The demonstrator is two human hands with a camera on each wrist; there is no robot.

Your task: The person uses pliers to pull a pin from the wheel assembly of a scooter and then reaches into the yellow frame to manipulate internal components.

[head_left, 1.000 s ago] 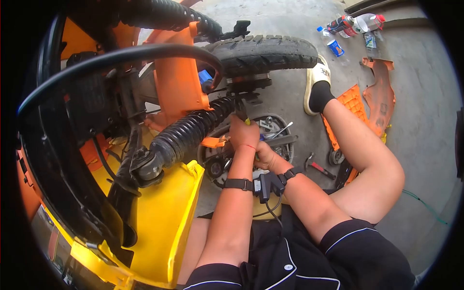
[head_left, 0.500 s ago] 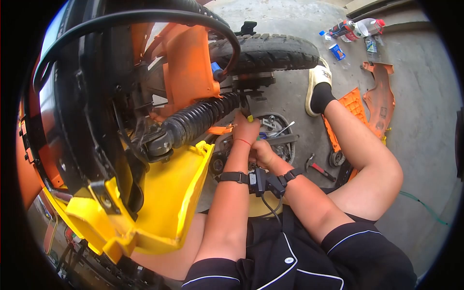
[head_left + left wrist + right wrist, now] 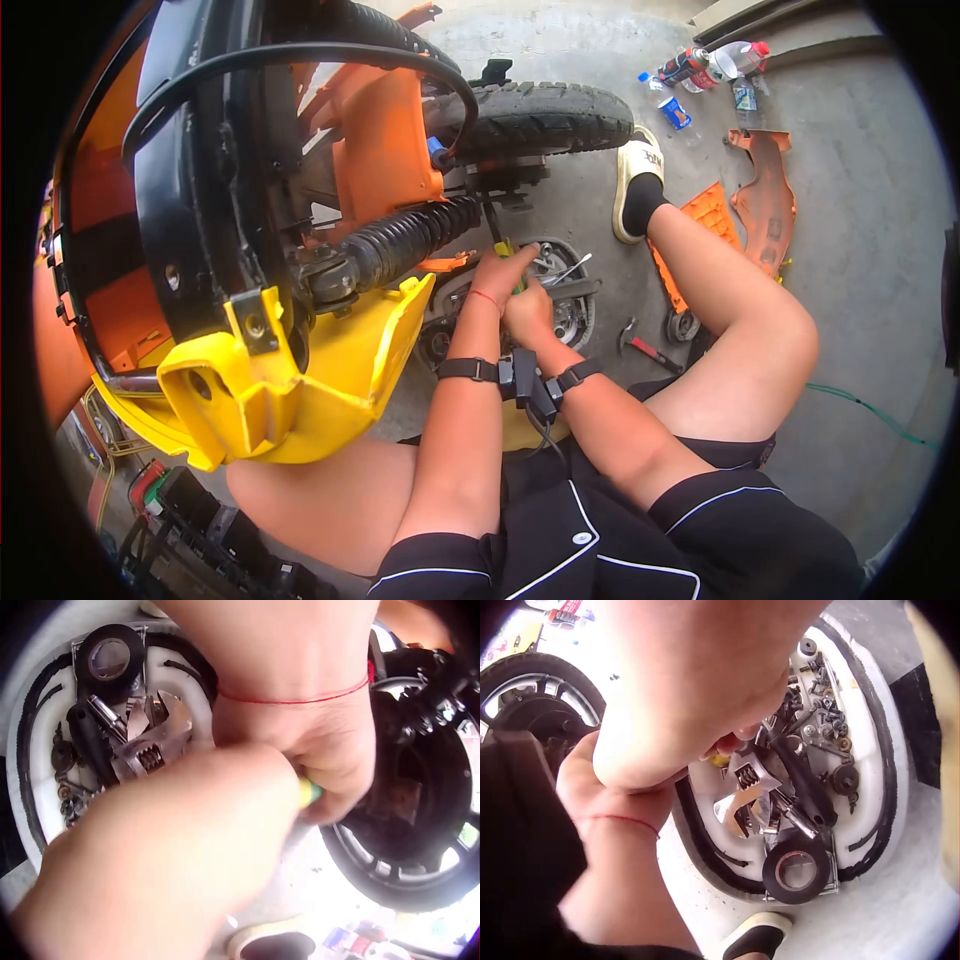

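Note:
Under the black coil-spring shock absorber (image 3: 410,240), both hands are together on pliers with yellow-green handles (image 3: 503,247). My left hand (image 3: 500,272), a red string round its wrist, grips the handles, and one finger points out to the right. Just below, my right hand (image 3: 527,308) curls round the lower end of the handles and overlaps the left hand. The dark head of the pliers points up beside the wheel hub (image 3: 505,175). In the left wrist view only a short bit of yellow-green handle (image 3: 309,793) shows between the hands; the rest is hidden.
A tray (image 3: 889,772) below the hands holds an adjustable wrench (image 3: 746,787), black tape (image 3: 795,871) and several small screws. A yellow panel (image 3: 330,390) is at the left, the tyre (image 3: 560,118) ahead. A hammer (image 3: 650,347), orange panels (image 3: 770,205) and bottles (image 3: 725,65) lie at the right.
My right hand has moved up closer against the left, and a left finger has straightened to the right. The green handle part shows more. The head view has shifted, moving the yellow panel within it.

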